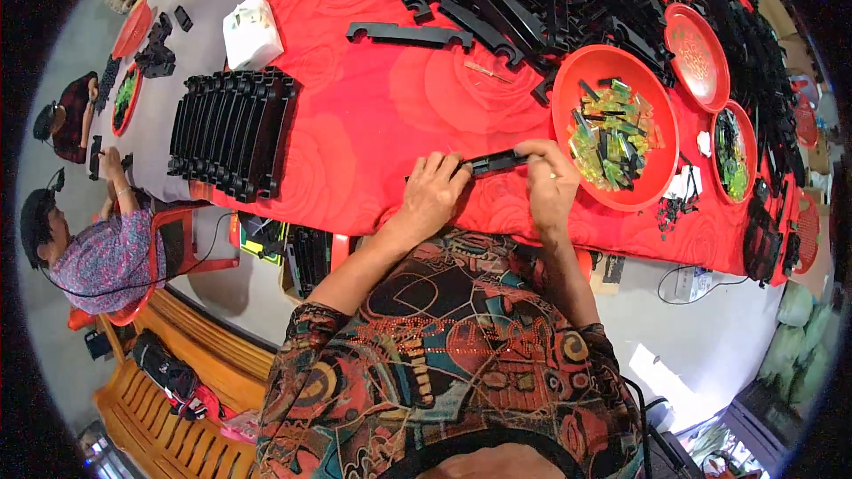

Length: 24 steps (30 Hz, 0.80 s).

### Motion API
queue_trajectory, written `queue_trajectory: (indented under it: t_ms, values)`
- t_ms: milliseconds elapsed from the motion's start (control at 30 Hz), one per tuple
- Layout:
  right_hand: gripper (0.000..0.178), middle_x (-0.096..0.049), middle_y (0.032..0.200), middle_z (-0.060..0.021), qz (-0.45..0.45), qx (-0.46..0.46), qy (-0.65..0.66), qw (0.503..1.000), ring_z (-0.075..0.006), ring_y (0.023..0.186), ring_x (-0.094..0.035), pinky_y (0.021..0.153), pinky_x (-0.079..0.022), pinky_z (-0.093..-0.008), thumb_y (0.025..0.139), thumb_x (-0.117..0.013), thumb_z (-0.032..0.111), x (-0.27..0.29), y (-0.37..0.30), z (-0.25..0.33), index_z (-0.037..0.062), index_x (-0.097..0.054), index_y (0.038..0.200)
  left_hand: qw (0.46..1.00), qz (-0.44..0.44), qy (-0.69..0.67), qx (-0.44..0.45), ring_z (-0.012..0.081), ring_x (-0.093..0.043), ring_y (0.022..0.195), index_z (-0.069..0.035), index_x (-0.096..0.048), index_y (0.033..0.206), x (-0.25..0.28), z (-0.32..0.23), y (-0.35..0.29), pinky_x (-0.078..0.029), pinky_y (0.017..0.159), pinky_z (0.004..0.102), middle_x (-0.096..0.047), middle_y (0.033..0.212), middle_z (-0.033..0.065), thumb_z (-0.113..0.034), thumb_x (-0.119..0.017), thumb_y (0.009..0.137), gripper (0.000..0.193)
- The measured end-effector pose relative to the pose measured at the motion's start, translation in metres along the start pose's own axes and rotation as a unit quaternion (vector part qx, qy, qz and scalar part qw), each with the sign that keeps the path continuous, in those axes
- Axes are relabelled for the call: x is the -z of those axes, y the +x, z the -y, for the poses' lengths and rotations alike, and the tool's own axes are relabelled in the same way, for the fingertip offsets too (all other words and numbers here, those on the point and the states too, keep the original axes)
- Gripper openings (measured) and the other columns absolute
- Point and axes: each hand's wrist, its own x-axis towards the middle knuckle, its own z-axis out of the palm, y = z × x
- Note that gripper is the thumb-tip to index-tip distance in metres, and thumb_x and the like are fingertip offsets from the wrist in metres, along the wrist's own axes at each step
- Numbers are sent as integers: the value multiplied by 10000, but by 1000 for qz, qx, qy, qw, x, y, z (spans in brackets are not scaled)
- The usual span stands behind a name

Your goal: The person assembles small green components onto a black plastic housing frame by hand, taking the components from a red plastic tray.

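Both hands pinch one black plastic strip (pixel 497 161) just above the red-covered worktop (pixel 373 115): left hand (pixel 433 191) closed on one end to steady it, right hand (pixel 550 182) gripping the other beside a red dish (pixel 568 93) of green pieces (pixel 612 133), within easy reach.

1. A long table covered with a red cloth (pixel 373 115) carries everything.
2. Just right of the fingers (pixel 541 155) lies a red plate (pixel 577 89) of small green and black pieces.
3. Beyond the fingers, a heap of black plastic strips (pixel 532 0) lies on the cloth.
4. Well left of the fingers stands a neat row of black strips (pixel 232 131), with a white bag (pixel 251 31) behind it.
5. Further right lie two more red plates (pixel 697 53).
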Motion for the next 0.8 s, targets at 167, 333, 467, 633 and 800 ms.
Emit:
queue_trajectory:
  t_ms: [167,333,467,633,800]
  values:
    - [107,-609,795,-140,67,174,-479,858,-317,636,-603,558,-489,-389,776,-578,79,0,2,-7,53,-621,871,999,-6,-31,-9,277,-510,878,-6,-592,946,-3,4,1,-426,720,384,-554,1014,147,-70,-539,708,252]
    - [64,-562,803,-138,165,160,-609,759,-306,603,-615,512,-485,-411,768,-596,118,-9,20,7,59,-598,792,999,-6,-24,-30,280,-527,841,3,-599,888,1,6,4,-446,704,374,-561,971,134,-15,-558,678,215]
    - [105,-562,825,-159,272,165,-658,682,-292,578,-624,505,-501,-410,747,-598,151,-14,37,3,56,-604,791,999,4,-22,-28,285,-526,841,1,-601,901,2,7,3,-446,710,383,-560,965,134,-10,-556,669,237]
    - [134,-576,872,-176,319,144,-682,642,-295,620,-639,532,-512,-406,726,-619,163,-14,46,-5,49,-616,797,998,29,-48,-13,297,-543,865,-1,-602,923,8,7,3,-452,734,384,-570,985,137,-32,-581,701,225]
    - [170,-586,881,-187,321,112,-671,658,-312,694,-646,582,-516,-431,704,-658,183,-16,49,-1,40,-621,790,984,-19,-167,67,284,-593,894,-18,-601,927,38,29,5,-467,773,368,-610,956,120,-116,-661,743,217]
